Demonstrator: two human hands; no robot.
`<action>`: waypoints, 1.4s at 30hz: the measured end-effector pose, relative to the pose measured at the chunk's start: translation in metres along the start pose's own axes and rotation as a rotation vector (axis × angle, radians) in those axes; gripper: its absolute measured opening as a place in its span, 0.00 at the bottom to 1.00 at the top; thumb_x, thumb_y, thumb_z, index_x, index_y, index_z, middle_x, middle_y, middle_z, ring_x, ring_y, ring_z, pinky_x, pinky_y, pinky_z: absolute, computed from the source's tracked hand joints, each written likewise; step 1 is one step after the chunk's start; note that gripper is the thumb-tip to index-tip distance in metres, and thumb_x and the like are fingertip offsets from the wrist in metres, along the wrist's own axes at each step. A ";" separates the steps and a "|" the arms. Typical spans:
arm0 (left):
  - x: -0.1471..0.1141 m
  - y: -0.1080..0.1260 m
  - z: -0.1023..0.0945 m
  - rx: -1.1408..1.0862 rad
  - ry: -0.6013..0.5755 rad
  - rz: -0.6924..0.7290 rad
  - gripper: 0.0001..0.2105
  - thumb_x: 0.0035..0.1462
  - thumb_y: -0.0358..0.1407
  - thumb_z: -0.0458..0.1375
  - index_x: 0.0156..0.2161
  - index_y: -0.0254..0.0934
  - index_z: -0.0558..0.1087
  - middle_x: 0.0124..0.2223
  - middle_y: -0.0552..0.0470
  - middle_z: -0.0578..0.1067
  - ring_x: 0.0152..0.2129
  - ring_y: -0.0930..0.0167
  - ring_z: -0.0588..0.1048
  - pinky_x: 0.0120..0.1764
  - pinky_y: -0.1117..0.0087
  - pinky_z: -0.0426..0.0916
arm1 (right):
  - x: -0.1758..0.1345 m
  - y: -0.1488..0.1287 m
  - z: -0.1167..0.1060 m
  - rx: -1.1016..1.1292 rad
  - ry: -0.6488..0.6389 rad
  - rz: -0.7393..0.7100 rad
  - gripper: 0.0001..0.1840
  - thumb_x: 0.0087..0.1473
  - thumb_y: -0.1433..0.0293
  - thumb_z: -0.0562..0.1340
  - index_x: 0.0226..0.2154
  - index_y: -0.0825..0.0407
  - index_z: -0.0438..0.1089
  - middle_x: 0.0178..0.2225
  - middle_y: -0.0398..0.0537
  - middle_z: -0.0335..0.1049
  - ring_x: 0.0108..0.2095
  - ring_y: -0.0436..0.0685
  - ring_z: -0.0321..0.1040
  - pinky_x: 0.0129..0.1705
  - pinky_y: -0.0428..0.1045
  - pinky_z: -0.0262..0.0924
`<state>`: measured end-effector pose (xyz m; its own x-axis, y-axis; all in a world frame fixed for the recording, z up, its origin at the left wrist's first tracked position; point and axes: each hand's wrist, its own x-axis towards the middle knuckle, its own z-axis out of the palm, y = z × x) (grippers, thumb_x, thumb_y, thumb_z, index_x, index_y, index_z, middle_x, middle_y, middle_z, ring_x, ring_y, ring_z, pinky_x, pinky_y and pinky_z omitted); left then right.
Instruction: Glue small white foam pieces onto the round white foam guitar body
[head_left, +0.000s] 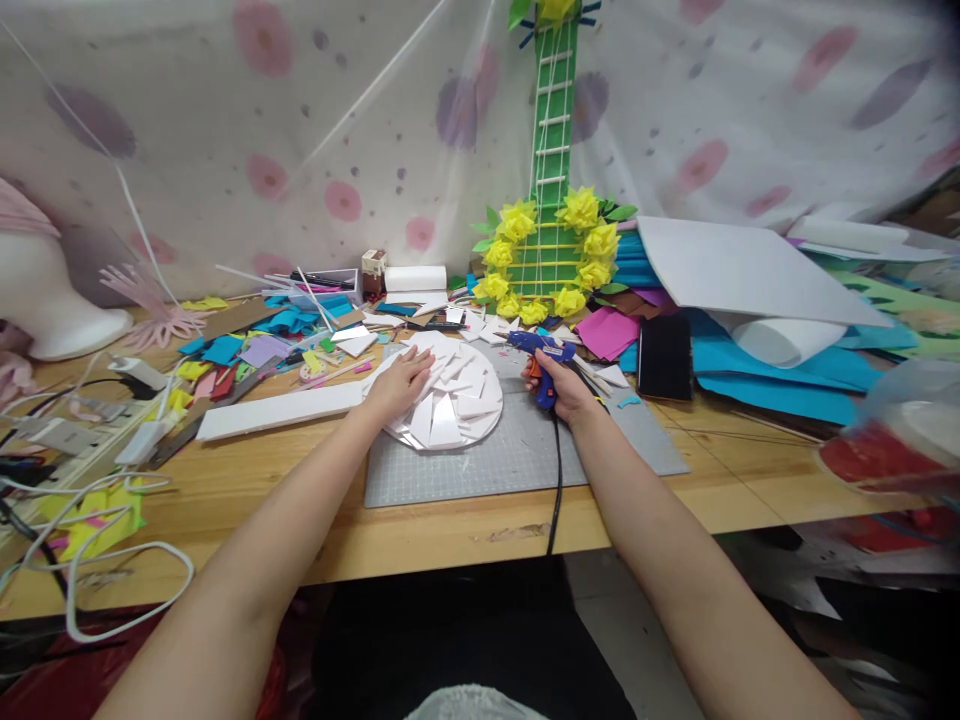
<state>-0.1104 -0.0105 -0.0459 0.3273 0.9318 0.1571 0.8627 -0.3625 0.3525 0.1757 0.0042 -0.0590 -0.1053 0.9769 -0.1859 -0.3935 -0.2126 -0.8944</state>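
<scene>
A round white disc (444,425) covered with overlapping white cut pieces lies on a grey cutting mat (420,482). My left hand (399,385) rests flat on the disc's left side, palm down with fingers stretched out. In my right hand (555,388) is a blue glue gun (541,347) with an orange trigger, its nozzle pointing left over the disc's upper right edge. A black cord (557,480) runs from the glue gun down past the table's front edge. A long white strip (281,410) lies left of the disc.
Behind stands a green paper guitar (553,160) with yellow flowers. Coloured scraps (262,350) and white offcuts crowd the back left. A phone (664,358), blue sheets (772,385) and a white board (750,270) are at right. White cables (127,540) loop at left.
</scene>
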 end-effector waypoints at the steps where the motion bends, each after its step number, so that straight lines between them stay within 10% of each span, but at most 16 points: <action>1: 0.000 0.000 -0.001 0.004 -0.007 0.000 0.23 0.62 0.39 0.40 0.58 0.36 0.64 0.62 0.52 0.60 0.62 0.68 0.50 0.62 0.61 0.46 | 0.000 0.000 0.000 -0.001 0.002 0.003 0.14 0.46 0.60 0.66 0.23 0.54 0.68 0.20 0.43 0.69 0.16 0.44 0.61 0.19 0.41 0.62; 42: -0.004 0.033 0.004 0.218 -0.106 -0.004 0.36 0.59 0.52 0.41 0.64 0.27 0.48 0.66 0.38 0.46 0.63 0.62 0.43 0.62 0.57 0.38 | -0.001 0.001 0.001 -0.003 0.012 -0.047 0.17 0.42 0.58 0.68 0.23 0.53 0.67 0.19 0.41 0.69 0.16 0.44 0.62 0.19 0.41 0.60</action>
<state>-0.0819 -0.0262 -0.0389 0.3522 0.9343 0.0542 0.9233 -0.3564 0.1434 0.1746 0.0028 -0.0598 -0.0757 0.9861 -0.1481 -0.3948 -0.1661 -0.9036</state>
